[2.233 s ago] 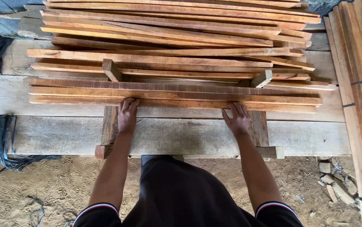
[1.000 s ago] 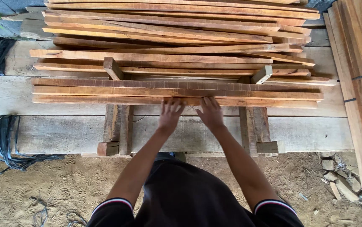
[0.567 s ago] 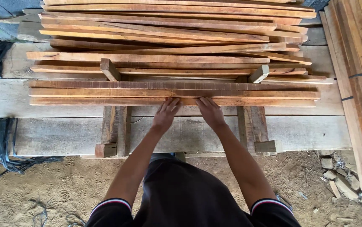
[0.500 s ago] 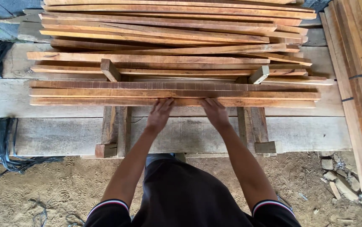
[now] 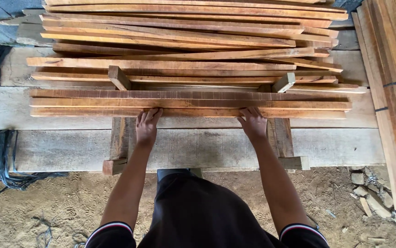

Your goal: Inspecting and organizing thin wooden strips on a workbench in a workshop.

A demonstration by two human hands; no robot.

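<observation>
Wooden slats [image 5: 189, 103] lie side by side in a flat row across the grey plank counter [image 5: 46, 149], resting on two short crosswise bearers [image 5: 120, 138]. Both hands are on the nearest slat's front edge: the left hand [image 5: 146, 126] with fingers stretched flat and together against the wood, the right hand [image 5: 253, 124] likewise pressed on, palm down, neither one clamped round anything. By the look of it the step in hand is squaring or pushing this row level; the next move would call for even pressure from both hands so the long, thin strips stay parallel and do not ride up over each other. The slats are reddish-brown, rough-sawn, straight and narrow. The counter planks are weathered, pale and scuffed. Farther off sits a loose pile of similar slats [image 5: 184, 41], some slightly bowed. A strapped bundle of boards [image 5: 391, 82] runs along the right.
</observation>
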